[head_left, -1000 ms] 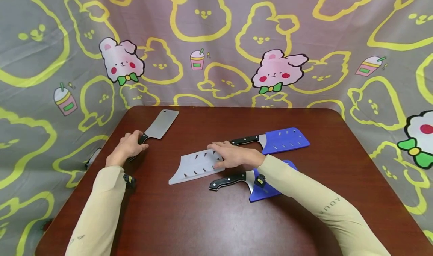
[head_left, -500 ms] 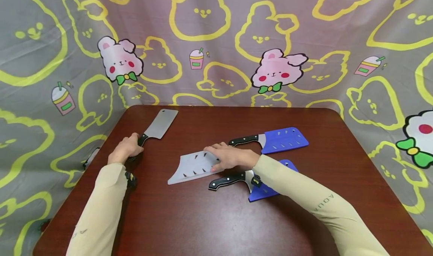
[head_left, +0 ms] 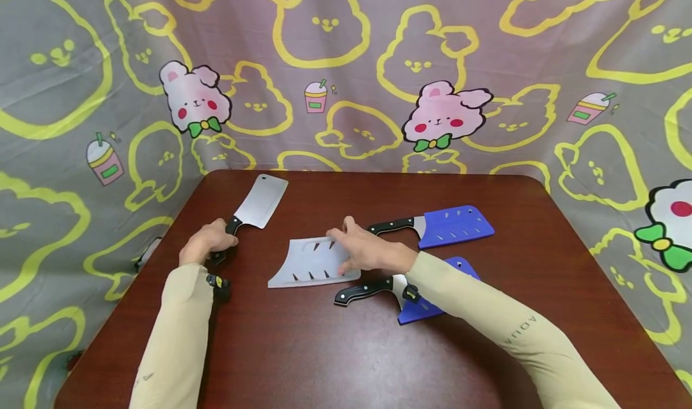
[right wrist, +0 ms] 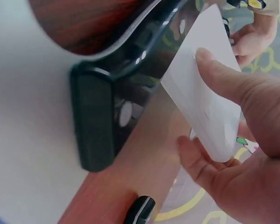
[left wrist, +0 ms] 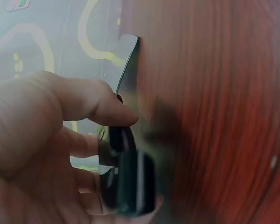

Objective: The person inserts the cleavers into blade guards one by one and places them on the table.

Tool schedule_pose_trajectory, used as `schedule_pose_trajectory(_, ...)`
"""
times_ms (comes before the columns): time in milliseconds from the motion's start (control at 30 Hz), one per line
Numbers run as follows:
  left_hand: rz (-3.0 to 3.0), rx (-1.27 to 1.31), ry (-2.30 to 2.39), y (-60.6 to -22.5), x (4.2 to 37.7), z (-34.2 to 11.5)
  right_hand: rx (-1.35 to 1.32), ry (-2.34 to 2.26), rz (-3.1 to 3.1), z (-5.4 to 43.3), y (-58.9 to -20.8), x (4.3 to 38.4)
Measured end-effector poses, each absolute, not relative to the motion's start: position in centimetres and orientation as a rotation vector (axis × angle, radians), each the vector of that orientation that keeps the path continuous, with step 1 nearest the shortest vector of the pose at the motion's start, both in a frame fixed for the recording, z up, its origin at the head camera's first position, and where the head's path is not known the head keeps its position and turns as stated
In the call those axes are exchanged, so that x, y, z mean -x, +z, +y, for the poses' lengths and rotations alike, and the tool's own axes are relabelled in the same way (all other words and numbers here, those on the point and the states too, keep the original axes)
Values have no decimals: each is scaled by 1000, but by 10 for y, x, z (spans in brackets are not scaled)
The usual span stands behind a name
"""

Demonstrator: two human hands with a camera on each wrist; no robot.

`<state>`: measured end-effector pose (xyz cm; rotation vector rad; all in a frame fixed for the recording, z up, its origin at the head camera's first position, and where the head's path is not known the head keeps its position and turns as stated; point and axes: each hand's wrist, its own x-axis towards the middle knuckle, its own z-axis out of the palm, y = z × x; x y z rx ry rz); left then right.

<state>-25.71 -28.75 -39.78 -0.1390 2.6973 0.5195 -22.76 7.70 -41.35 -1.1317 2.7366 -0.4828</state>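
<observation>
My left hand point(head_left: 209, 241) grips the black handle of a bare cleaver point(head_left: 262, 200) at the table's left side, its blade pointing to the far edge. In the left wrist view the thumb presses the black handle point(left wrist: 136, 184) and the fingers lie behind it. Near the middle, my right hand point(head_left: 375, 251) holds the right end of a white blade cover point(head_left: 303, 265) with several dark slots. The right wrist view has the thumb on the face of the white cover point(right wrist: 210, 109) and fingers at its lower edge.
Two cleavers in blue blade covers lie to the right: one cover point(head_left: 456, 224) is farther back, the other cover point(head_left: 418, 310) is partly under the right forearm. Their black handles point left, close to the right hand. A patterned curtain point(head_left: 346, 48) surrounds the brown table point(head_left: 346, 361).
My left hand has closed further round the handle and moved slightly right, tipping the cleaver. The white cover has turned a little under my right hand, whose index finger has risen.
</observation>
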Motion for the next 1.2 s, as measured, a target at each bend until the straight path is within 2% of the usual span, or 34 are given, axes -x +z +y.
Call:
schedule_pose_trajectory(233,2627,281,876,-403,255,-278,1194,-666,2678,83,-413,225)
schedule_pose_trajectory(367,2666,251,952,-404,255,-271,1226,-800,2659,88,-414,224)
schedule_pose_trajectory(633,2713,215,1066,-400,251,-257,1067,-1166,2645,102,-408,220)
schedule_pose_trajectory(933,2797,107,1078,-378,243,-244,895,-1505,2640,123,-387,218)
schedule_pose_trajectory(1200,2824,36,1145,-352,235,-234,871,-1763,2626,151,-368,221)
